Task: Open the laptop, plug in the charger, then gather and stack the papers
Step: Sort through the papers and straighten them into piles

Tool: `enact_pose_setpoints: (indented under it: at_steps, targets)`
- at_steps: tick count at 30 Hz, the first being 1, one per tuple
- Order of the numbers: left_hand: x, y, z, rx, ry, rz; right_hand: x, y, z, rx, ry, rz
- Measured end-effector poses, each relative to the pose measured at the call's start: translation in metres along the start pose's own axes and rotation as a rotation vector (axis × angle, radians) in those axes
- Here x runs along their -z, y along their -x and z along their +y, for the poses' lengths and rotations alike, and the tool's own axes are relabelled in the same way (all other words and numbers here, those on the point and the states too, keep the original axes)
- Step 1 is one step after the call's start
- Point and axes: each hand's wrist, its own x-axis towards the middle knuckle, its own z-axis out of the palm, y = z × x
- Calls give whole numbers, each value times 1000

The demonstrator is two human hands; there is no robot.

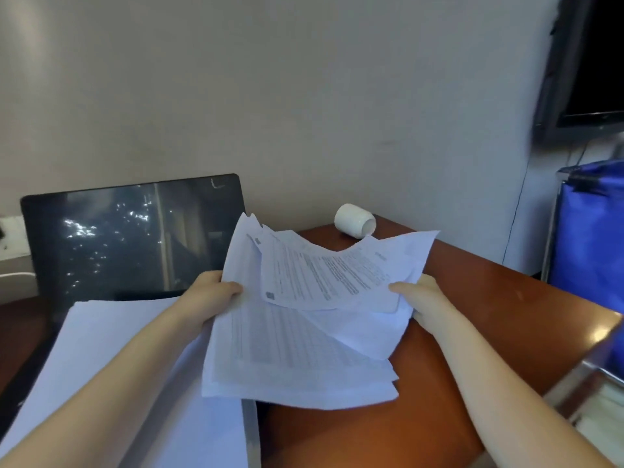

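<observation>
A loose, uneven bundle of printed papers (304, 336) hangs above the brown desk (479, 319), sheets fanned at different angles. My left hand (211, 295) grips the bundle's left edge, thumb on top. At the right edge my right hand (420, 295) holds it the same way. The laptop (111, 238) stands open at the left with a dark, reflective screen. A second pile of white sheets (118, 359) lies over its keyboard, under my left forearm. A white cable (17, 275) shows at the far left beside the laptop; its plug is hidden.
A white cup (354, 220) lies on its side at the desk's back corner by the wall. A blue bin (591, 231) stands to the right of the desk, below a dark wall-mounted screen (594, 62). A wall socket plate (11, 238) sits at the far left.
</observation>
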Motion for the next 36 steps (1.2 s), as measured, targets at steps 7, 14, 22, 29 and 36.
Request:
enact_pose_setpoints:
  at_steps: [7,14,22,29,36]
  targets:
    - [-16,-28,-1,15,-45,-9,5,-7,1,192,910,307]
    - [-36,-57,4,-15,-177,85,7,-20,8,127,1344,165]
    - [-52,-60,-18,-144,-395,154,18,-51,-9,36,1327,268]
    - [-44,-59,-16,-355,-152,156,28,-68,-5,252,1022,332]
    - [-34,-59,-10,-351,-91,42,33,-68,-13,344,169,108]
